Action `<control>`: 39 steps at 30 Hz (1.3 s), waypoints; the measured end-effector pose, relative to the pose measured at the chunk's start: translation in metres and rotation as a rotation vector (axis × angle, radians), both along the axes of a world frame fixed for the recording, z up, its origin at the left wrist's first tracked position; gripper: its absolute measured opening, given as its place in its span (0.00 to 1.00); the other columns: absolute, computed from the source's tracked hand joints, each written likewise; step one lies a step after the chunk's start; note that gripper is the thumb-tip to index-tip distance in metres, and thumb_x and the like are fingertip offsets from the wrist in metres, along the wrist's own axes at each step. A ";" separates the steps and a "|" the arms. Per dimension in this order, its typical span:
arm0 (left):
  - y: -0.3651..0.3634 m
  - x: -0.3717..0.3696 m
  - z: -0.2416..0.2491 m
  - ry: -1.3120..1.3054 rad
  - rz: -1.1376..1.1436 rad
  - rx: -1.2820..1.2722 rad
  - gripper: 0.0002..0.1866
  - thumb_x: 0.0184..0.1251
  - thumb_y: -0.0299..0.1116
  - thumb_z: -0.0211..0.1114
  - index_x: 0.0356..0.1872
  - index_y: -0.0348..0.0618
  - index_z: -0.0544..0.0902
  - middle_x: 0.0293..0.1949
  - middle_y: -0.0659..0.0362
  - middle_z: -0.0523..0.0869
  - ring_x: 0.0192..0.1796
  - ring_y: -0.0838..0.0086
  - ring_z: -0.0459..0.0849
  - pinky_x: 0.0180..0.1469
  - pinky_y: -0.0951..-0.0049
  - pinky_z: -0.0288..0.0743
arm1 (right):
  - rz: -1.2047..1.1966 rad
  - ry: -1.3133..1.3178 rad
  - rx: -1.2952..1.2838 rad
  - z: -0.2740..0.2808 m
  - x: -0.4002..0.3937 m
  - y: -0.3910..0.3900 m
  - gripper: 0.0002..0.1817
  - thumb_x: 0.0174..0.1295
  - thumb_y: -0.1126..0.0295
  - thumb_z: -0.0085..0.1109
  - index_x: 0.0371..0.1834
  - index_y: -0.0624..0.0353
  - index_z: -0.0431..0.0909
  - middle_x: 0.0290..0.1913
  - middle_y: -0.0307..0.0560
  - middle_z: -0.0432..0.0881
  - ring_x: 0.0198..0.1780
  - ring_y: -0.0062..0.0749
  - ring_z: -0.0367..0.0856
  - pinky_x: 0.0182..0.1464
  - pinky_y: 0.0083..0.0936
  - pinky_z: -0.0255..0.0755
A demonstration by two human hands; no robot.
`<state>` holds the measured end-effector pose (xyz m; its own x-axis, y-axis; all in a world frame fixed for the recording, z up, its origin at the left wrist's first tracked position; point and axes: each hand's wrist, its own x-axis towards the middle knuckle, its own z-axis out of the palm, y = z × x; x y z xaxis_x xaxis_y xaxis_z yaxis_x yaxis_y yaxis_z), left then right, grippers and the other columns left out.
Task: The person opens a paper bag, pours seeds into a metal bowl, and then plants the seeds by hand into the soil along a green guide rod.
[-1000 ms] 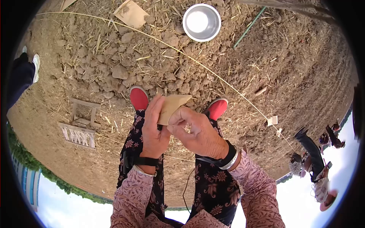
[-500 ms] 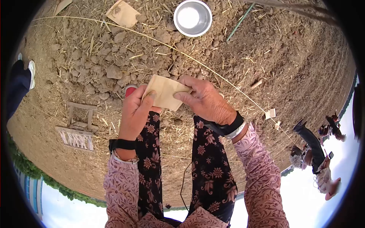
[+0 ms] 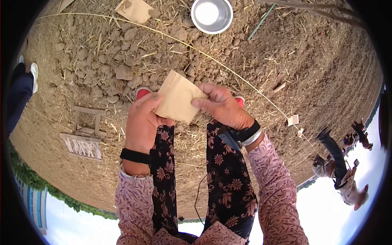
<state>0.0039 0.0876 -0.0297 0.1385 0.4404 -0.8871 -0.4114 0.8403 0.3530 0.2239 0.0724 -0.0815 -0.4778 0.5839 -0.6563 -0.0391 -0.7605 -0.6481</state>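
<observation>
Between my two hands is a small tan paper envelope point(image 3: 179, 98), tilted, with its flat face toward me. My left hand point(image 3: 142, 114) holds its left edge, with the fingers partly hidden behind the paper. My right hand point(image 3: 224, 107) pinches the right edge between thumb and fingers. The envelope is above the soil, in front of my knees. I cannot see whether anything is inside it.
Beyond my hands stands a metal bowl point(image 3: 212, 29) near another tan envelope point(image 3: 134, 10). A yellowish string point(image 3: 222, 65) crosses the cloddy, straw-strewn soil. A green stick point(image 3: 261, 21) lies right of the bowl. At left is a small wooden stool point(image 3: 81, 145); people stand at both sides.
The envelope has turned, and more of its face shows. My left thumb has shifted from its face toward its left edge. Both hands still hold it.
</observation>
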 end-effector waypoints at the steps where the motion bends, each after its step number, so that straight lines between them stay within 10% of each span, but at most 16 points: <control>1: 0.000 -0.001 0.000 -0.018 -0.003 -0.011 0.14 0.69 0.34 0.54 0.46 0.33 0.79 0.44 0.50 0.83 0.38 0.67 0.87 0.31 0.72 0.84 | 0.000 0.000 0.000 0.003 -0.001 0.002 0.13 0.65 0.72 0.61 0.49 0.66 0.77 0.38 0.37 0.76 0.40 0.15 0.72 0.42 0.18 0.71; 4: -0.002 0.000 -0.001 0.098 0.011 -0.045 0.14 0.69 0.33 0.55 0.44 0.31 0.79 0.42 0.52 0.84 0.38 0.67 0.87 0.35 0.72 0.85 | 0.074 -0.142 0.110 0.020 -0.006 0.014 0.14 0.63 0.73 0.63 0.50 0.63 0.77 0.41 0.40 0.78 0.40 0.21 0.77 0.43 0.21 0.73; 6: -0.002 0.003 0.003 0.191 -0.127 0.032 0.14 0.69 0.33 0.55 0.43 0.31 0.80 0.41 0.52 0.84 0.38 0.68 0.87 0.36 0.72 0.85 | -0.029 -0.460 0.629 0.031 -0.013 0.022 0.14 0.61 0.77 0.62 0.50 0.62 0.78 0.48 0.43 0.79 0.48 0.29 0.80 0.50 0.26 0.74; 10: -0.006 0.005 0.002 0.232 -0.350 0.171 0.13 0.68 0.32 0.56 0.41 0.30 0.81 0.38 0.54 0.84 0.39 0.71 0.87 0.37 0.72 0.85 | 0.168 -0.341 0.734 0.040 -0.018 0.037 0.20 0.54 0.82 0.60 0.52 0.56 0.77 0.43 0.51 0.81 0.41 0.48 0.83 0.43 0.32 0.78; 14: -0.004 0.006 0.005 0.131 -0.319 0.105 0.14 0.69 0.32 0.55 0.45 0.30 0.80 0.40 0.54 0.84 0.40 0.71 0.86 0.39 0.72 0.85 | 0.141 -0.411 0.645 0.036 -0.025 0.028 0.14 0.55 0.82 0.60 0.46 0.58 0.80 0.40 0.50 0.82 0.38 0.48 0.84 0.39 0.31 0.78; 22: -0.014 0.014 0.002 0.097 -0.199 0.271 0.15 0.72 0.33 0.58 0.51 0.30 0.77 0.42 0.55 0.84 0.41 0.76 0.85 0.40 0.75 0.85 | -0.173 -0.287 0.006 0.040 -0.028 0.015 0.06 0.64 0.75 0.59 0.37 0.67 0.81 0.27 0.41 0.83 0.30 0.16 0.77 0.33 0.20 0.72; 26: -0.015 0.010 0.002 0.118 -0.197 0.267 0.15 0.74 0.34 0.56 0.49 0.30 0.79 0.40 0.56 0.85 0.39 0.76 0.85 0.42 0.75 0.84 | -0.112 -0.283 -0.052 0.045 -0.028 0.015 0.05 0.65 0.74 0.58 0.38 0.64 0.81 0.29 0.43 0.82 0.29 0.21 0.78 0.30 0.18 0.71; 31: -0.017 0.013 -0.001 0.269 -0.131 0.347 0.15 0.75 0.34 0.54 0.48 0.30 0.80 0.37 0.57 0.85 0.39 0.78 0.84 0.42 0.76 0.82 | 0.121 -0.641 1.080 0.059 -0.036 0.024 0.12 0.51 0.76 0.60 0.40 0.55 0.79 0.37 0.44 0.80 0.40 0.38 0.79 0.39 0.29 0.72; 39: -0.026 0.017 -0.004 0.368 -0.208 0.380 0.14 0.76 0.32 0.53 0.48 0.30 0.80 0.37 0.58 0.85 0.39 0.80 0.83 0.45 0.76 0.82 | 0.197 -0.795 0.968 0.045 -0.051 0.009 0.15 0.45 0.75 0.68 0.38 0.55 0.78 0.39 0.41 0.79 0.43 0.39 0.77 0.44 0.32 0.71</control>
